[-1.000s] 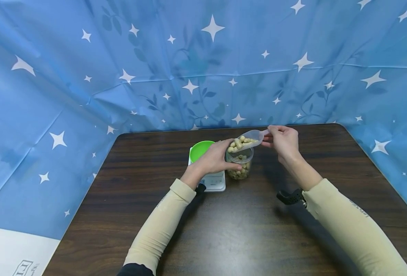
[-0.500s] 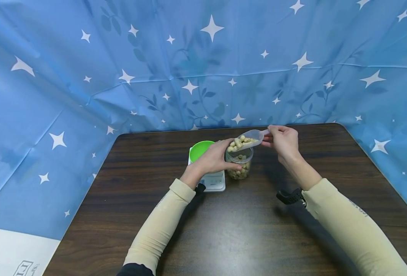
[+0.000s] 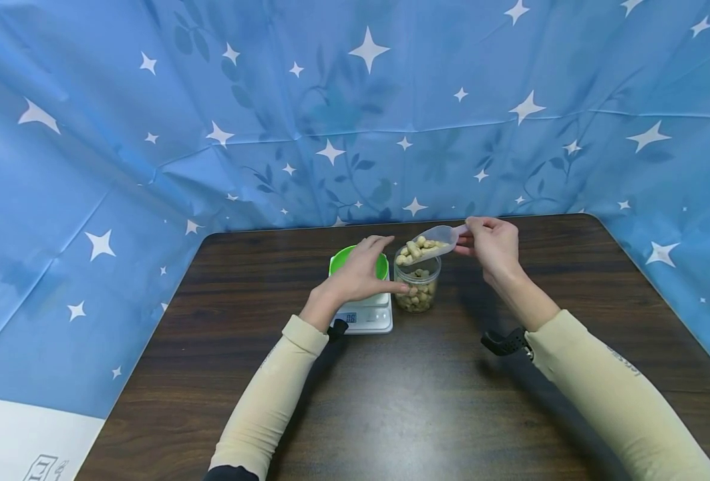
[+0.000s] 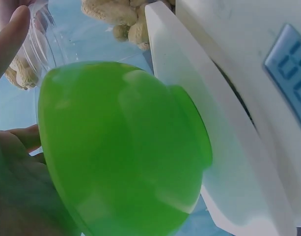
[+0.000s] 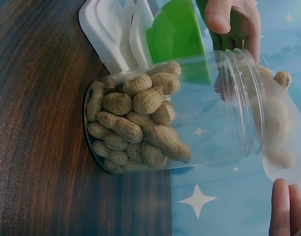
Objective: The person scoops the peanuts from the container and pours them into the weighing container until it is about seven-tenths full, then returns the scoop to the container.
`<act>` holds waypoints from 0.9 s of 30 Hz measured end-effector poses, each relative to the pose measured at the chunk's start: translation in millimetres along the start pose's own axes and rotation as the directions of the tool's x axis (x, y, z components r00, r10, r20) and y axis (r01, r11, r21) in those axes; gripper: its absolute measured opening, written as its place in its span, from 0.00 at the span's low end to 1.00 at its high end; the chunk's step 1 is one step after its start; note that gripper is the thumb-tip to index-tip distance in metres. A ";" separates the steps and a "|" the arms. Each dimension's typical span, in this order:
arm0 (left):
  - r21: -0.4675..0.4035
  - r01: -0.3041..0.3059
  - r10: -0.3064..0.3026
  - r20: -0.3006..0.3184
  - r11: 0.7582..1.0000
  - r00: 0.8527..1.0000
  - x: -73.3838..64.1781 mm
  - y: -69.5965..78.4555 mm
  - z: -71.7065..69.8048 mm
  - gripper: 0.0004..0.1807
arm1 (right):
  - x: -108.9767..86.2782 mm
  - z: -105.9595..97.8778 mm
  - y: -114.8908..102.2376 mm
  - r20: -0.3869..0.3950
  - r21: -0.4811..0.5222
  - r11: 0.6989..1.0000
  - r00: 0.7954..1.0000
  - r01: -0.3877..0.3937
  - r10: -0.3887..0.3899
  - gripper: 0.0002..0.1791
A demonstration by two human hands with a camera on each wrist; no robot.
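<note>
Item: translucent scoop (image 3: 447,235), centre of the frame, laden with peanuts (image 3: 416,250), above the jar (image 5: 204,123). We judge it light, stiff and smooth, its load prone to roll; best held by the handle, where the right hand (image 3: 495,244) pinches it. Left hand (image 3: 362,272): fingers and thumb apart over the green bowl (image 4: 121,142), gripping nothing we see. Surface: dark wood-grain table (image 3: 391,401), lower frame. Room: blue starry backdrop (image 3: 355,174), upper frame.

Bright light leaves glare on the surface (image 3: 403,394) and soft shadows by 2 sleeves (image 3: 613,387); left wrist view looks hazy.
</note>
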State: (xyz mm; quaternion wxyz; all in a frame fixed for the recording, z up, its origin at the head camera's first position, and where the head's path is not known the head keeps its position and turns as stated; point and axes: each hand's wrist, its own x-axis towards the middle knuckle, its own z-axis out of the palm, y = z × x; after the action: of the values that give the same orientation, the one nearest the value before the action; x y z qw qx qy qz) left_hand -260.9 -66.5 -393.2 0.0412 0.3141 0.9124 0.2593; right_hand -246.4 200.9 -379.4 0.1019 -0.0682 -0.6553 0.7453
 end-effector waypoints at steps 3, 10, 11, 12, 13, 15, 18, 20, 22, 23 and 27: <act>-0.004 0.003 -0.003 -0.010 1.000 1.000 -3.0 -1.8 -0.3 0.56 | -0.5 -0.2 1.1 0.002 0.001 1.000 1.000 0.008 -0.008 0.11; 0.030 -0.020 0.021 -0.029 0.999 0.999 -2.8 -0.5 6.4 0.54 | -3.7 2.3 1.3 -0.001 -0.021 1.000 1.000 0.020 -0.020 0.12; 0.035 -0.028 0.029 -0.035 0.999 0.999 -2.2 0.4 7.5 0.54 | -4.1 2.9 1.2 -0.001 -0.019 1.000 1.000 0.021 -0.021 0.12; 0.039 -0.033 0.035 -0.043 0.999 0.998 -1.5 1.5 8.6 0.53 | -4.3 3.5 1.3 -0.001 -0.019 1.000 1.000 0.023 -0.023 0.12; 0.042 -0.037 0.039 -0.051 0.998 0.998 -0.7 2.6 9.6 0.53 | -4.5 4.2 1.4 0.000 -0.021 0.999 1.000 0.028 -0.028 0.12; 0.046 -0.044 0.047 -0.066 0.998 0.997 0.7 4.9 11.1 0.51 | -4.8 5.7 1.8 0.003 -0.026 0.999 0.999 0.035 -0.035 0.13; 0.053 -0.040 0.044 -0.065 0.998 0.997 2.2 7.3 12.6 0.50 | -5.4 7.5 2.4 0.002 -0.035 0.999 0.999 0.041 -0.041 0.13; 0.058 -0.041 0.044 -0.058 0.997 0.997 2.6 8.2 12.9 0.50 | -5.8 8.3 2.7 -0.002 -0.036 0.998 0.999 0.042 -0.042 0.13; 0.049 -0.040 0.042 -0.056 0.998 0.998 2.1 8.0 12.7 0.50 | -6.3 8.6 3.0 -0.007 -0.030 0.999 0.999 0.041 -0.041 0.13; 0.045 -0.038 0.040 -0.058 0.998 0.997 1.5 7.3 12.4 0.50 | -6.4 8.6 3.2 -0.009 -0.027 0.999 0.999 0.040 -0.040 0.13; 0.013 -0.020 0.021 -0.084 1.000 0.996 -4.4 3.5 8.2 0.51 | -6.9 8.0 4.9 -0.014 -0.002 0.999 0.999 0.032 -0.032 0.12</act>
State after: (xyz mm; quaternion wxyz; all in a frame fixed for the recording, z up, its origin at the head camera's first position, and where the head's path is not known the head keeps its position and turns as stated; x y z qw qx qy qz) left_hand -253.5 -63.1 -398.9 -0.0016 0.3124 0.9116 0.2670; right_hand -242.0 191.0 -383.5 0.1185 -0.0632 -0.6562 0.7426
